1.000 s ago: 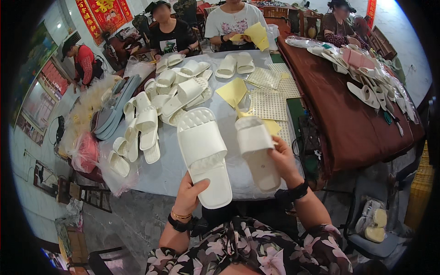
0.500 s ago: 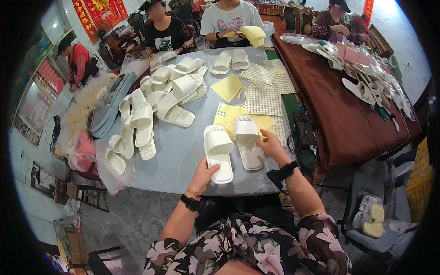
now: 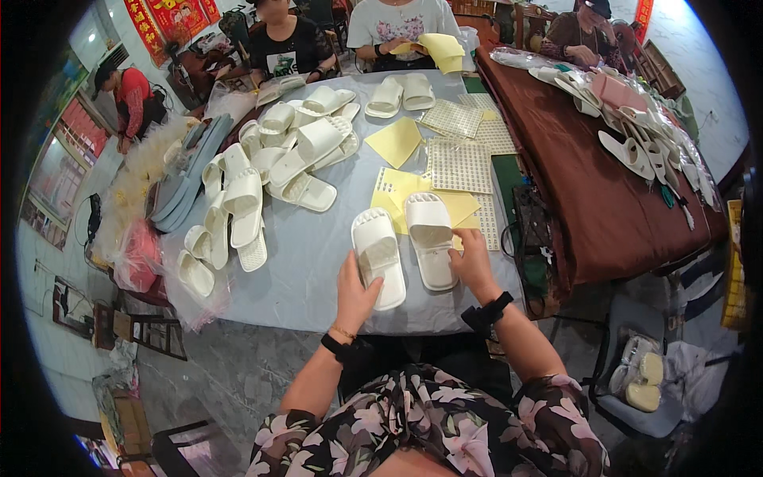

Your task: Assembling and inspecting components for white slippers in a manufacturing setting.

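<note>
Two white slide slippers stand side by side near the front edge of the grey-covered table, toes pointing away from me. My left hand (image 3: 358, 296) grips the left slipper (image 3: 377, 253) along its outer edge, thumb on the footbed. At the right slipper (image 3: 431, 236), my right hand (image 3: 474, 264) holds the outer edge beside the strap; its thumb lies on the slipper and some fingers are partly hidden. Just beyond are yellow paper sheets (image 3: 395, 180) and sheets of small stickers (image 3: 461, 164).
A pile of white slippers (image 3: 306, 151) covers the table's left middle, beside grey soles (image 3: 191, 179) and plastic bags. Another white pair (image 3: 401, 94) stands at the far side. Co-workers sit beyond; one holds yellow paper (image 3: 441, 52). To the right, a brown-covered table (image 3: 588, 183) bears more slippers.
The two slippers have shifted slightly, with my left hand moving a little farther up its slipper's edge. My right fingers, earlier raised beside the strap, now sit lower around the edge.
</note>
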A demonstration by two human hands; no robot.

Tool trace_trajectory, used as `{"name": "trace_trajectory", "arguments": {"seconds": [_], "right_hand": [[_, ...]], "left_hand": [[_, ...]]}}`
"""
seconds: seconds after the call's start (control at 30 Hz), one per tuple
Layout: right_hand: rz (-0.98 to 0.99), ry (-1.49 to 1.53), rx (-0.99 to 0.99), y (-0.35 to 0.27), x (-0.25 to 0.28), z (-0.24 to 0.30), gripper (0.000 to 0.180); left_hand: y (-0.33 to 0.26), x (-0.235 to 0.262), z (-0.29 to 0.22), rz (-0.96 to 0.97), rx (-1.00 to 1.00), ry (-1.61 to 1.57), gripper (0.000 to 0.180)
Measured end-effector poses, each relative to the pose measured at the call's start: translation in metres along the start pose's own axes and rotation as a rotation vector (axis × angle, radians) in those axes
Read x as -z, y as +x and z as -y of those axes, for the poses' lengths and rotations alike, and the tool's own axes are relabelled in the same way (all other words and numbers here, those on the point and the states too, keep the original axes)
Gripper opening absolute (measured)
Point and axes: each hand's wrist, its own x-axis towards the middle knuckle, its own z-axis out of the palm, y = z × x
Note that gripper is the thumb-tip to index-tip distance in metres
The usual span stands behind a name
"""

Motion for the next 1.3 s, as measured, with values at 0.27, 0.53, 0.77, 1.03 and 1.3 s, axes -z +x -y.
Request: {"name": "trace_trajectory", "arguments": {"seconds": [0.27,0.53,0.77,1.03,1.3], "right_hand": [[0.145,-0.074,-0.009,-0.006,-0.006,0.023,0.021],[0.302,-0.185,-0.052,0.009,-0.009,0.024,0.012],[0.284,-0.112,-0.036,0.01,-0.007,0.018,0.008],[0.23,-0.125,-0.005,0.009,-0.008,0.019,0.005],[0.235,-0.139,-0.084,0.012,-0.013,0.021,0.006]], "left_hand": [[-0.018,-0.013,-0.018,0.039,-0.25,0.325,0.058],[-0.01,-0.038,-0.032,0.233,-0.581,0.3,0.049],[-0.016,-0.046,-0.036,0.294,-0.579,0.385,0.051],[-0.016,-0.047,-0.035,0.278,-0.591,0.382,0.051],[-0.016,-0.049,-0.034,0.285,-0.562,0.392,0.052]]}}
